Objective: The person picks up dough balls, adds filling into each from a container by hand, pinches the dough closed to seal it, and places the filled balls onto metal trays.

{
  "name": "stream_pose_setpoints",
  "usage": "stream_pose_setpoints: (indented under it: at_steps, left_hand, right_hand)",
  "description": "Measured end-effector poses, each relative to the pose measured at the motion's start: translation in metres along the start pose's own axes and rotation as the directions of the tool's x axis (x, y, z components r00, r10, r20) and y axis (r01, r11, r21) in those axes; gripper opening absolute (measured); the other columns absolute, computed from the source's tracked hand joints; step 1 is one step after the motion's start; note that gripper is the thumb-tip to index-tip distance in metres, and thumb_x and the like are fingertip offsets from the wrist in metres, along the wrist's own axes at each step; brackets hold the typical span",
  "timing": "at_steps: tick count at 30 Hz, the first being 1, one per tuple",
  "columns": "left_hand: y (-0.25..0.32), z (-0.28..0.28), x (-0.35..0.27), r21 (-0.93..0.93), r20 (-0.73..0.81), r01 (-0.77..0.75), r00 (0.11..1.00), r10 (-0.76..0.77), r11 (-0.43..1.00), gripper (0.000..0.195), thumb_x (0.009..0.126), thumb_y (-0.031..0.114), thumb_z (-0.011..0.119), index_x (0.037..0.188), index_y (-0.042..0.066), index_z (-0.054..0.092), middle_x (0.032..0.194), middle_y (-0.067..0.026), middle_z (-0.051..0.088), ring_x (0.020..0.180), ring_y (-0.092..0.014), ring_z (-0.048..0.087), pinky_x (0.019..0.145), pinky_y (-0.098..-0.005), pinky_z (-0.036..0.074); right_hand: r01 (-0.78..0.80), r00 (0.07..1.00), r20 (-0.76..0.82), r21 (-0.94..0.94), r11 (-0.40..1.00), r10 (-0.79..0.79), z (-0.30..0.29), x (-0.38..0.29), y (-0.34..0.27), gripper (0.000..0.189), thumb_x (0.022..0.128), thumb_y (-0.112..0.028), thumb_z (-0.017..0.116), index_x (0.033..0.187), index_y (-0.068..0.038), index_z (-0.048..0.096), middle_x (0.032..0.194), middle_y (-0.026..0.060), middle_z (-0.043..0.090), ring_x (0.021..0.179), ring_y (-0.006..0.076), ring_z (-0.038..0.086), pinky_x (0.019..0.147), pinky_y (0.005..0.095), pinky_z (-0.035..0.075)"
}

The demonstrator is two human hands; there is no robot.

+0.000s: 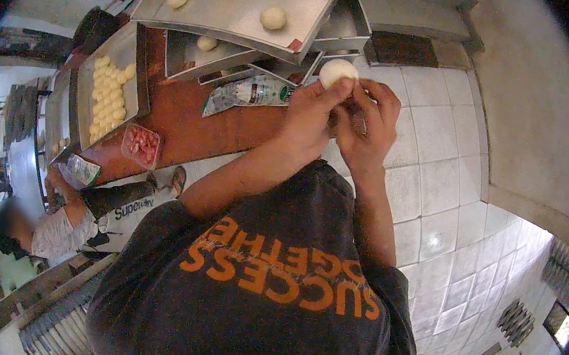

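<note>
In front of my chest, a pale round dough ball is held up between the fingertips of both hands. My left hand presses its thumb against the lower side of the ball. My right hand meets the ball from the right with bent fingers, and the fingers of the two hands hide its underside. Beyond them, a large metal tray carries several spaced dough balls. A printed plastic packet lies on the reddish-brown table, just left of my left hand.
More metal trays sit stacked askew under the upper one. Further left, another tray holds many close-set dough pieces, near a clear tub of red pieces. A person is at the table's far left end, by another packet.
</note>
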State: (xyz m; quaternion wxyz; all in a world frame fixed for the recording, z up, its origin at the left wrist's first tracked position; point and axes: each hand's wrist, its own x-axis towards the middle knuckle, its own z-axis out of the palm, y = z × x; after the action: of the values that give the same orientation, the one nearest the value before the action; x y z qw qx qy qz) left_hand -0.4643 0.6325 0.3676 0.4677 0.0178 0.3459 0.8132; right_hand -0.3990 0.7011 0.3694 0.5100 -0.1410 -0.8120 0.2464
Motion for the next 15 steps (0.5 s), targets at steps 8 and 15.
stream_pose_setpoints:
  at_steps: [8,15]
  left_hand:
    - [0.005,0.008,0.009,0.379,0.09,-0.229,0.973,0.211,0.897,0.029,0.073,0.006,0.067,0.098,0.002,0.054,0.088,-0.0034,0.06,0.079,-0.012,0.057,0.069,-0.0242,0.047]
    - [0.034,0.027,-0.006,0.802,0.501,-0.551,0.831,0.243,0.231,0.042,0.064,0.0,0.066,0.104,0.006,0.055,0.084,-0.0069,0.061,0.071,-0.015,0.058,0.065,-0.0275,0.048]
  right_hand:
    - [-0.085,0.996,0.017,0.215,0.973,0.083,-0.024,0.006,0.01,0.019,0.065,0.005,0.063,0.082,-0.002,0.058,0.085,0.01,0.059,0.081,0.0235,0.056,0.071,0.032,0.046]
    - [-0.336,0.934,0.067,0.496,0.801,0.35,-0.041,0.022,0.004,0.018,0.076,-0.007,0.059,0.093,0.001,0.056,0.095,0.013,0.058,0.087,0.0214,0.056,0.077,0.0296,0.045]
